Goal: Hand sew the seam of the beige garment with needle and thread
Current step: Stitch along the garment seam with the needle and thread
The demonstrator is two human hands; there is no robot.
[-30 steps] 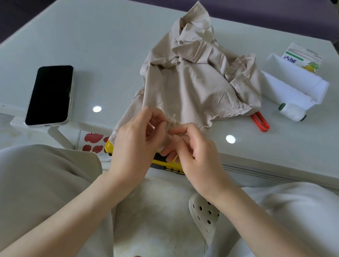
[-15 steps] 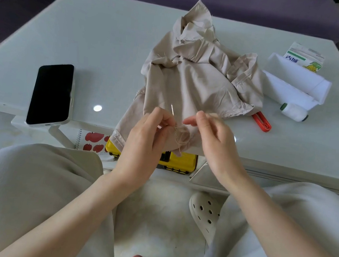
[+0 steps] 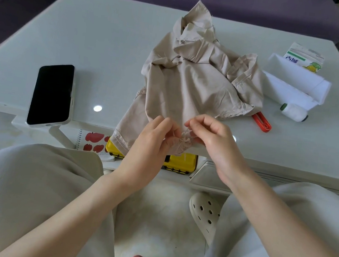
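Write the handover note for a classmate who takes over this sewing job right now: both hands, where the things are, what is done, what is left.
Left hand: pinching the gathered edge of the beige garment at the table's near edge.
Right hand: fingertips pinched at the same bunched spot; the needle is too small to make out.
Thread spool and red tool lie right of the garment; phone lies left.
Done: fabric looks gathered where the hands meet, so some stitches may be in.
Left: finish the seam, knot, cut.

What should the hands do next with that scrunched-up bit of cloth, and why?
Probably smooth out the gathers first. The left hand and right hand both pinch the beige garment at the table edge, and the cloth is puckered between them.
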